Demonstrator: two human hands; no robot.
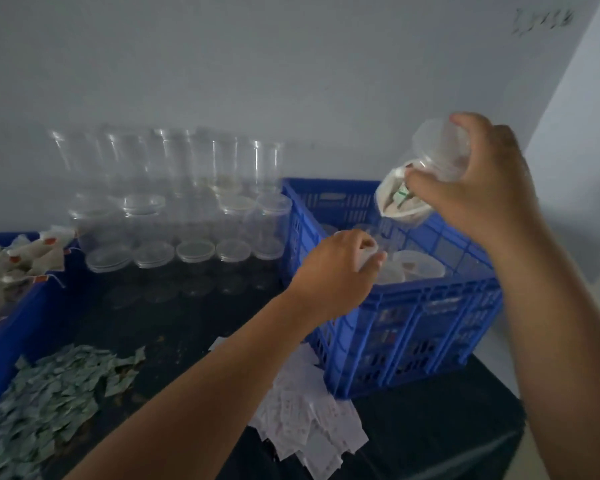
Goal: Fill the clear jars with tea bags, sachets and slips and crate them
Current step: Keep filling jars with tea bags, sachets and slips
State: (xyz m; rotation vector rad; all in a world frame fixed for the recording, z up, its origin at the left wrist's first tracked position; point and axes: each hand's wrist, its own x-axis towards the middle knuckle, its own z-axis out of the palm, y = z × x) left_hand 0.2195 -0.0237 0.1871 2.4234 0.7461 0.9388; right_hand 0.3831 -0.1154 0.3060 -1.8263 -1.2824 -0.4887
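Tea bags [18,258] heaped in blue tray [25,323] far left. Green sachets [49,386] piled on the dark table [430,438]. Empty jars [174,202] stacked by the wall. White slips [309,420] at centre. Left hand [336,268] curls its fingers on a crated jar [373,252] inside the blue crate [413,323]. Right hand [482,188] grips a tilted filled jar [426,168] above the crate.
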